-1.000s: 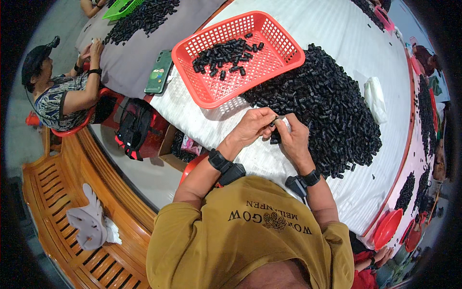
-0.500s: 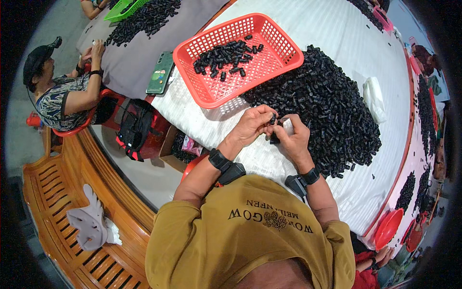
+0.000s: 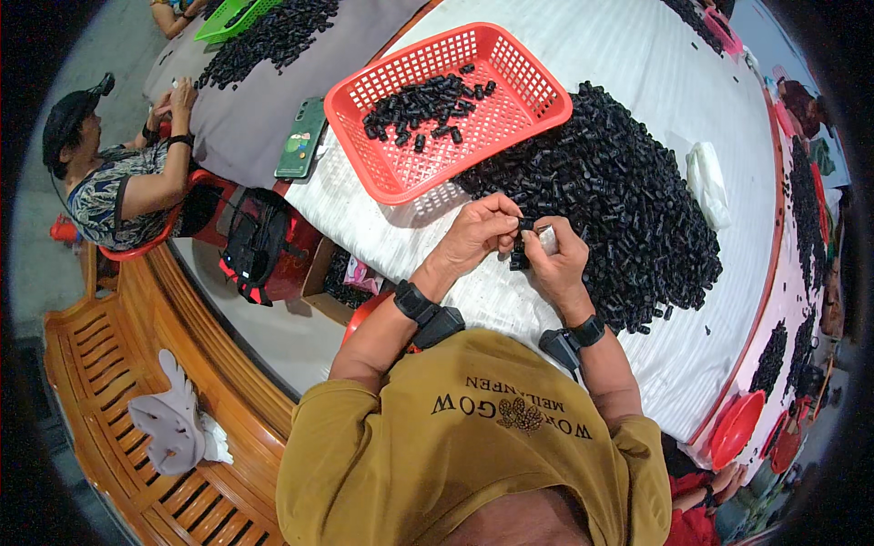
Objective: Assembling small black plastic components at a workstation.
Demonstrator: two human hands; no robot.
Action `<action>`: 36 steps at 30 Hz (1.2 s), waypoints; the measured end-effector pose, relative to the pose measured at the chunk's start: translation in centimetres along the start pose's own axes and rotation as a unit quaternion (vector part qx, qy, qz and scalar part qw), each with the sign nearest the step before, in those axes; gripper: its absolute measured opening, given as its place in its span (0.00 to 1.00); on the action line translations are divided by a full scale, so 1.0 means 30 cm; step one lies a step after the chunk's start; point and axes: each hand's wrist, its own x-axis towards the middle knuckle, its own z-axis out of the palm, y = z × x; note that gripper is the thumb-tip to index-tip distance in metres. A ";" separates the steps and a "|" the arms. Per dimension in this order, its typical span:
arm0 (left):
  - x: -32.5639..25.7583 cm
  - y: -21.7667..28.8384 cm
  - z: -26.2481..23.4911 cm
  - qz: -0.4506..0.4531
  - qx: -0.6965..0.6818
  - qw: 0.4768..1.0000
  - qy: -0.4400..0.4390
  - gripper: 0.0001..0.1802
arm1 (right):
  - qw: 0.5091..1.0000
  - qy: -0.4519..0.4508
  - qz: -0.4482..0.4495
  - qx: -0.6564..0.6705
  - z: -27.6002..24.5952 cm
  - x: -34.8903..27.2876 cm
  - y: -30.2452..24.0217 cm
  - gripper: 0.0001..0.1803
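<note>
Above the near edge of the white-covered table, my left hand (image 3: 477,235) pinches a small black cylindrical piece (image 3: 526,224) between thumb and fingertips. My right hand (image 3: 558,262) meets it from the other side, its thumb and fingers closed against the same piece. Something small and whitish (image 3: 547,240) shows between the right thumb and forefinger; I cannot tell whether it is a wrap or a scrap. Just beyond my hands spreads a large pile of similar black pieces (image 3: 628,209). A red plastic basket (image 3: 411,189) with some of these pieces stands at the pile's left.
Left of the basket lies a green phone (image 3: 301,136). A crumpled white plastic bag (image 3: 707,185) rests against the pile's right side. Below left are a wooden bench (image 3: 205,455) with a pale glove (image 3: 168,423) and a black bag (image 3: 255,238). Another person (image 3: 118,187) sits at the left table.
The black piece has turned at my fingertips and sits slightly farther right. Both hands remain nearly in place, with small finger movements.
</note>
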 end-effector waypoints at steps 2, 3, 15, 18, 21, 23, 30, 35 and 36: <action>0.001 0.007 0.009 -0.005 0.009 1.000 0.005 0.05 | 1.000 -0.007 0.020 0.002 0.001 0.000 0.000 0.08; 0.000 0.012 0.016 -0.014 0.012 1.000 0.012 0.06 | 1.000 0.001 0.024 0.017 0.006 0.001 0.006 0.08; 0.003 -0.007 -0.007 -0.041 0.039 0.998 0.009 0.07 | 0.996 -0.016 0.060 0.058 0.001 0.004 0.007 0.08; 0.000 -0.011 -0.009 -0.020 -0.033 0.999 0.000 0.09 | 0.984 -0.029 0.117 0.133 -0.010 -0.003 0.011 0.08; 0.008 0.000 -0.001 -0.029 -0.030 0.999 0.004 0.10 | 0.967 -0.053 0.170 0.182 -0.013 0.000 0.007 0.10; -0.002 -0.004 -0.010 -0.033 -0.039 0.999 -0.001 0.11 | 0.992 -0.064 0.092 0.064 -0.008 0.000 0.008 0.09; 0.005 -0.006 -0.029 -0.062 -0.054 0.997 -0.004 0.11 | 0.995 -0.061 0.073 -0.021 -0.003 0.018 -0.014 0.09; 0.007 0.001 -0.022 -0.064 -0.050 0.997 -0.003 0.10 | 0.996 -0.062 0.066 -0.017 0.000 0.022 -0.008 0.09; 0.005 0.000 -0.022 -0.062 -0.049 0.997 -0.004 0.09 | 0.996 -0.064 0.062 -0.015 0.001 0.021 -0.006 0.09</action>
